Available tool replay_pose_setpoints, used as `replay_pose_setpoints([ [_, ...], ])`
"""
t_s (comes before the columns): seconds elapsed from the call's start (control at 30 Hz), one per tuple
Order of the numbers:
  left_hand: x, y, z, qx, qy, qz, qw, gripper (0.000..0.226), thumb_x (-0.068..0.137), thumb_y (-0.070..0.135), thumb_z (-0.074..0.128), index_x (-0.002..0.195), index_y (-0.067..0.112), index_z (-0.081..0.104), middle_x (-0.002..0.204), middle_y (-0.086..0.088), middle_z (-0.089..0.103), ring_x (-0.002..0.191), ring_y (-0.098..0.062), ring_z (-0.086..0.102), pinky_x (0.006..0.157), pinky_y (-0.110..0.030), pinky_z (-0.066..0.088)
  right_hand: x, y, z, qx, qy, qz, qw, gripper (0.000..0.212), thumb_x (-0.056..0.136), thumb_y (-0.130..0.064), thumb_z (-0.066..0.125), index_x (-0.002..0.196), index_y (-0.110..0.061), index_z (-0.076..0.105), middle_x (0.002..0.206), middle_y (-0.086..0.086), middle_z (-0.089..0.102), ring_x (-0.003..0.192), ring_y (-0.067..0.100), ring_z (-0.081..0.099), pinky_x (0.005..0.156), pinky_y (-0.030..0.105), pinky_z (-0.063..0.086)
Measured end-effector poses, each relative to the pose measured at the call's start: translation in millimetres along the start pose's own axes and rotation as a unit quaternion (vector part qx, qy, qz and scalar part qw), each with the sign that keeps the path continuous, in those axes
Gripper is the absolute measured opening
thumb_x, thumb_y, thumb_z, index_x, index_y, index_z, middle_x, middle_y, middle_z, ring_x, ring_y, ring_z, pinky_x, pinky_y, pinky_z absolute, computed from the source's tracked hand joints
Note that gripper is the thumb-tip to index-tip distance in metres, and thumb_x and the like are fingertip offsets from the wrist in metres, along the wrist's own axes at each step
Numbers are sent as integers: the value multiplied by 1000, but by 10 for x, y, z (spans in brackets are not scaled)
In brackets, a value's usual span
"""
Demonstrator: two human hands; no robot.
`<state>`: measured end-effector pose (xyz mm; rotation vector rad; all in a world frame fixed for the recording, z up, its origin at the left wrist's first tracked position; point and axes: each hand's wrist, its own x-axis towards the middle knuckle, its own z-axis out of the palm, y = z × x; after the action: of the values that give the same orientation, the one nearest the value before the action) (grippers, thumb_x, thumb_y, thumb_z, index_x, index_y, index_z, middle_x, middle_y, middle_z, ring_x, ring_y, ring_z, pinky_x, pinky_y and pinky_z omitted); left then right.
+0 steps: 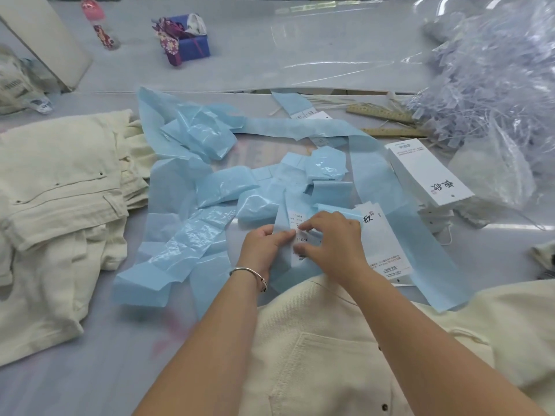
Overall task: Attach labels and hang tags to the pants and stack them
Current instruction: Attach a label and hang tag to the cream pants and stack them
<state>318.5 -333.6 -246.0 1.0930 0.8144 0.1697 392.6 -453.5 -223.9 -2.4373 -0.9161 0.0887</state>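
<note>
- Just above the waistband of the cream pants [345, 355] lying nearest me, both my hands work a small white label [300, 240] printed "1103#", which sits on a strip of pale blue backing paper [283, 223].
- My left hand [264, 247] pinches the backing strip at its edge, thumb on top; my right hand [330, 241] has its fingertips curled onto the label's upper edge, as if lifting a corner. I judge this to be the peeling step.
- To do it well, I should hold the backing taut with the left and roll the label back on itself slowly, low and flat, so it neither creases nor sticks to my fingers, touching only a corner of the adhesive side.
- The label looks thin, matte and papery; the backing is glossy and crinkles easily, so it will slip if I grip loosely.
- Partly under my right hand lies a white hang tag [380, 235], stiff card with black brush characters.
- Spent backing strips [192, 235] spread in loose, shiny curls across the tabletop [90, 379].
- A box of hang tags [426, 172] stands to the right, and beyond it a heap of clear plastic fasteners [486, 85], tangled and wispy.
- To my left, folded cream pants [60, 205] lie stacked: heavy twill, soft-edged, with small dark rivets.
</note>
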Motion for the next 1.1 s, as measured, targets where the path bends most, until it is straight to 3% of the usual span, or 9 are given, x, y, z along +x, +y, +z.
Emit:
replay_pose_setpoints([
  [0.1, 3, -4, -38, -38, 17, -14, 999, 12, 79, 4, 70, 91, 0, 71, 84, -19, 71, 73, -30, 65, 70, -37, 56, -18, 26, -10, 18, 16, -19, 1000, 33, 71, -44, 79, 99, -27, 73, 105, -13, 64, 105, 13, 52, 82, 26, 18],
  [0.27, -47, 21, -46, -87, 11, -31, 996, 35, 78, 10, 67, 108, -10, 66, 105, -29, 67, 89, -35, 63, 93, -55, 49, -55, 12, -79, 94, 24, -42, 994, 27, 71, -33, 82, 94, -21, 76, 98, -8, 67, 98, 18, 57, 93, 40, 34],
  [0.47, -102, 33, -40, -53, 13, -6, 998, 9, 77, 8, 66, 86, 5, 66, 75, -15, 63, 65, -26, 58, 65, -34, 50, -97, 20, -136, 117, 45, -80, 989, 15, 68, -20, 85, 79, -16, 77, 83, -5, 69, 77, 20, 59, 82, 50, 44],
  [0.73, -115, 42, -40, -10, 18, 7, 1000, 2, 77, 7, 66, 78, 6, 67, 68, -12, 64, 60, -25, 59, 60, -30, 50, -162, 41, -102, 96, 95, -133, 982, 14, 63, -11, 87, 70, -16, 75, 74, -4, 67, 70, 24, 59, 72, 41, 42],
  [0.93, -107, 28, -46, 10, 50, 12, 999, 6, 78, 10, 66, 82, 7, 68, 74, -11, 69, 65, -24, 62, 66, -34, 52, -218, -30, -133, 81, 133, -152, 976, 13, 65, -3, 84, 68, -12, 75, 77, 1, 67, 73, 29, 60, 68, 42, 44],
  [1.03, -69, 46, -99, 94, 112, 49, 988, 11, 78, 17, 65, 78, 6, 65, 71, -7, 64, 64, -20, 55, 64, -32, 46, -302, -139, -230, 157, 121, -124, 972, 11, 71, -3, 80, 71, -9, 72, 86, 1, 67, 85, 24, 60, 77, 43, 45],
  [1.1, -48, 51, -134, 150, 159, 76, 973, 17, 79, 18, 64, 69, 10, 52, 65, -6, 48, 63, -19, 42, 58, -29, 35, -370, -182, -346, 274, 103, -69, 954, 10, 77, -5, 77, 75, -11, 69, 92, -2, 67, 94, 18, 60, 85, 34, 46],
])
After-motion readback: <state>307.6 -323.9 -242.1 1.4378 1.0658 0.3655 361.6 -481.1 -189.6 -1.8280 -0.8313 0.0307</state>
